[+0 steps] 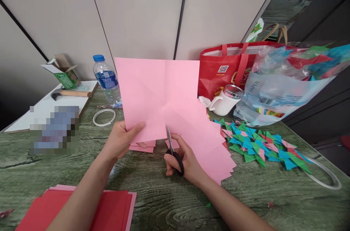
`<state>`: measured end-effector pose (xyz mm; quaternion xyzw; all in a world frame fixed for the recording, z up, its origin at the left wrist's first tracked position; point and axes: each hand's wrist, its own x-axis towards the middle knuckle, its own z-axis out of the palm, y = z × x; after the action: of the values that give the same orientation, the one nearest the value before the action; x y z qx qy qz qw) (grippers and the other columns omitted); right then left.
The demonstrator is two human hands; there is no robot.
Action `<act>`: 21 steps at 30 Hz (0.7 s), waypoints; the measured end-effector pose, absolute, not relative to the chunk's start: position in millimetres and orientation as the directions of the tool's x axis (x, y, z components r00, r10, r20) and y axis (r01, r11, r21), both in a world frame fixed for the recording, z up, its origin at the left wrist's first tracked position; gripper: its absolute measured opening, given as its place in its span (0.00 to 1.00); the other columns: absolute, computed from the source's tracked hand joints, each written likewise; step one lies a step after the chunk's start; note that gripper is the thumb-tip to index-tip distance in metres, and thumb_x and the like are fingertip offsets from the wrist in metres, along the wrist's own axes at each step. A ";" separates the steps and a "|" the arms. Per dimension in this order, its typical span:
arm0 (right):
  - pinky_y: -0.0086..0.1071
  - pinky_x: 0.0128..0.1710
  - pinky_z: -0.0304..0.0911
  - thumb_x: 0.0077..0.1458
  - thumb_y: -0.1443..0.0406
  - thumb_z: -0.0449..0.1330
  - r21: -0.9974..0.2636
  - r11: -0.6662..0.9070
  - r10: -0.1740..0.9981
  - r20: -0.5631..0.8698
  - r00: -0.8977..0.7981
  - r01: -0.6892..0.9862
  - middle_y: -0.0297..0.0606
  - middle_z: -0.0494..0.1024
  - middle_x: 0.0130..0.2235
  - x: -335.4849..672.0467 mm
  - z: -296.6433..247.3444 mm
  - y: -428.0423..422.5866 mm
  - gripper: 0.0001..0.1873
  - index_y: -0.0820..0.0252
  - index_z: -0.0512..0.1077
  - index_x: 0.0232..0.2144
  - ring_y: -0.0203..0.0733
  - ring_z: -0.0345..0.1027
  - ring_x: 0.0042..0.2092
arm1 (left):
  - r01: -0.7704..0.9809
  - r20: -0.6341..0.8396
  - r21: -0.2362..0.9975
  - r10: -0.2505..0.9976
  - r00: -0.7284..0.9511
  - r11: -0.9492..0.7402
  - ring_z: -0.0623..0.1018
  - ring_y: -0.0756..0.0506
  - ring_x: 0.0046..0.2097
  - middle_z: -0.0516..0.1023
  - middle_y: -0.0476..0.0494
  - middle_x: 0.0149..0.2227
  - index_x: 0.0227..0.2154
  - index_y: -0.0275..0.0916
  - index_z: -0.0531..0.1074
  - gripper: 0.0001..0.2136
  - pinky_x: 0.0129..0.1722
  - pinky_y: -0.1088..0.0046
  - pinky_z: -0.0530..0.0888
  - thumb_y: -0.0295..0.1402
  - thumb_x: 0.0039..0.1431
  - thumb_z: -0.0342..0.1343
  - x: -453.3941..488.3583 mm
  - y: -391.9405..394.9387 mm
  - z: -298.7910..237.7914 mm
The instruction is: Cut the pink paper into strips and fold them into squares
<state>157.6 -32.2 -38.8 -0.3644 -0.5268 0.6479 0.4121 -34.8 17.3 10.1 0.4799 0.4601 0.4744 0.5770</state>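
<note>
A creased sheet of pink paper [144, 92] stands up before me, its lower left edge pinched in my left hand [124, 138]. My right hand [183, 158] grips a pair of scissors [171, 143] with dark handles, fingers through the loops. The blades point upward at the sheet's bottom edge, near its middle fold. Behind and to the right, more pink sheets [210, 151] lie fanned out on the table. Small pink paper pieces [147, 147] rest under the held sheet, which partly hides them.
Red paper [115, 205] is stacked at front left. Around the table are a tape roll [104, 117], water bottle [108, 81], hammer [71, 93], blurred-out item [56, 129], white mug [225, 101], folded paper triangles [259, 143], a plastic bag [279, 92] and a red bag [212, 69].
</note>
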 end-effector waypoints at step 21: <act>0.29 0.23 0.59 0.49 0.65 0.59 -0.986 -0.057 0.931 0.004 -0.365 -0.157 0.26 0.68 0.22 158.5 -42.8 -27.5 0.36 0.52 0.47 0.56 0.33 0.62 0.22 | -0.100 -0.146 0.980 0.962 0.229 0.173 0.76 0.46 0.20 0.78 0.44 0.23 0.29 0.32 0.73 0.09 0.16 0.73 0.76 0.34 0.47 0.60 -29.8 14.0 9.8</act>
<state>158.5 -27.5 -42.8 -0.3623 -0.5339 0.6304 0.4316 -29.8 14.0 9.8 0.4797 0.4493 0.4284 0.6200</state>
